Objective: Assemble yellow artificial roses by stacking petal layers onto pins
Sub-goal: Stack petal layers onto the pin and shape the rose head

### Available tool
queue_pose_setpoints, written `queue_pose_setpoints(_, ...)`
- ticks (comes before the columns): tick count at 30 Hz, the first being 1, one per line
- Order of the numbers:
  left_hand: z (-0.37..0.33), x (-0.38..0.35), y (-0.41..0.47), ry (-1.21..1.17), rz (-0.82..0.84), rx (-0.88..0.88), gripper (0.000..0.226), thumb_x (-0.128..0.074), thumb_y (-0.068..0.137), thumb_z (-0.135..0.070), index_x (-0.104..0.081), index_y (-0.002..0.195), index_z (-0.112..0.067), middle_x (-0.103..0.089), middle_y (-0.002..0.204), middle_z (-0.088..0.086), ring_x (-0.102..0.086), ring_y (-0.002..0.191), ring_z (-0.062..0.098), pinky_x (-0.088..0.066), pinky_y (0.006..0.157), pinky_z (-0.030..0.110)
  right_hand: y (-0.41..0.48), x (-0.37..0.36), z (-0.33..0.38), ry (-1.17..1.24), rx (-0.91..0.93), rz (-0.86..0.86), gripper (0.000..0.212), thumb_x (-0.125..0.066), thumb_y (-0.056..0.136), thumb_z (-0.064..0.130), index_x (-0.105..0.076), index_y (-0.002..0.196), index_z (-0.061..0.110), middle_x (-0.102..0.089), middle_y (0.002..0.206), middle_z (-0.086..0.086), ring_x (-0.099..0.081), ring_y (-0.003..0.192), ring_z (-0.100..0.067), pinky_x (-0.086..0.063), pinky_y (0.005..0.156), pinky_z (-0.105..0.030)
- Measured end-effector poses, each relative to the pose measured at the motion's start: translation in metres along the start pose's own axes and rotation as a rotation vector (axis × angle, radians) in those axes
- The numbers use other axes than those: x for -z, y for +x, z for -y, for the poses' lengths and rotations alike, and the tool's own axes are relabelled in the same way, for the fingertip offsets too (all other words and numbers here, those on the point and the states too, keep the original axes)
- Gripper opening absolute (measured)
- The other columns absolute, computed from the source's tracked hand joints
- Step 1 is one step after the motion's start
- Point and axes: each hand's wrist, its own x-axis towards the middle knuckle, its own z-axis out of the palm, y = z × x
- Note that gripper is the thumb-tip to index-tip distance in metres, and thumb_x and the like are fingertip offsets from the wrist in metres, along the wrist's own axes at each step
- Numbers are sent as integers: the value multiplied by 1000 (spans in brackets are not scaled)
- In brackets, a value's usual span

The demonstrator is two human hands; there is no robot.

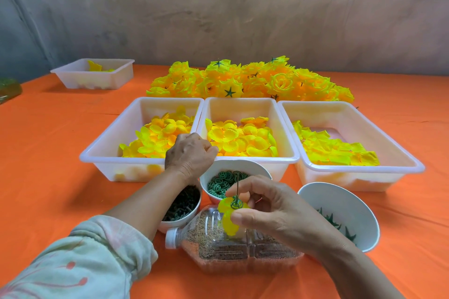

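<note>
Surface: an orange cloth point(60, 153) covers the table, with faint creases.
Room: a mottled grey-brown wall point(243, 7) stands behind the table's far edge.
Trays: three white trays point(364, 170) sit side by side, each holding loose yellow petals point(238, 138).
Small tray point(73, 77): far left, well apart from the others.
Finished roses point(255, 80): piled behind the trays.
Bowls: a ring bowl point(243, 165), a dark-parts bowl point(170, 226) and a star bowl point(352, 201) sit in front of the trays.
Bottle point(218, 250): clear, lying on its side, filled with brown grains.
Left hand point(189, 153): fingers curled over the rim between the left and middle trays. Whether it holds anything cannot be told.
Right hand point(274, 211): thumb and fingers pinch the part-built rose point(229, 218) above the bottle.
Pin point(237, 189): points upward through a green ring on the yellow layers.
</note>
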Motion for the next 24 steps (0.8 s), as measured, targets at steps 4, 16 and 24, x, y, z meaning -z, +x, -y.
queue_pose_setpoints(4, 2, 29, -14, -349, 28, -131, 3, -68, 86, -29, -69, 84, -30, -62, 109, 0, -54, 110, 22, -42, 94, 36, -2, 2, 0, 111, -14, -40, 23, -68, 77, 31, -70, 99, 37, -61, 86, 18, -58, 81, -3, -50, 74, -20)
queue_pose_setpoints(16, -11, 52, -103, -857, 366, -340, 22, -76, 62, -44, -71, 80, -34, -68, 102, -2, -60, 105, 27, -43, 101, 52, 1, -5, -5, 153, 61, -85, 8, -66, 80, 29, -67, 79, 21, -58, 72, 9, -48, 70, -7, -38, 65, -21)
queue_pose_setpoints(24, -10, 44, -105, -830, 292, -403, 18, -79, 64, -43, -68, 77, -42, -66, 98, -13, -62, 103, 15, -45, 100, 45, -1, -4, -6, 174, 42, -84, 13, -67, 80, 28, -66, 81, 15, -62, 75, 7, -50, 71, -7, -39, 67, -24)
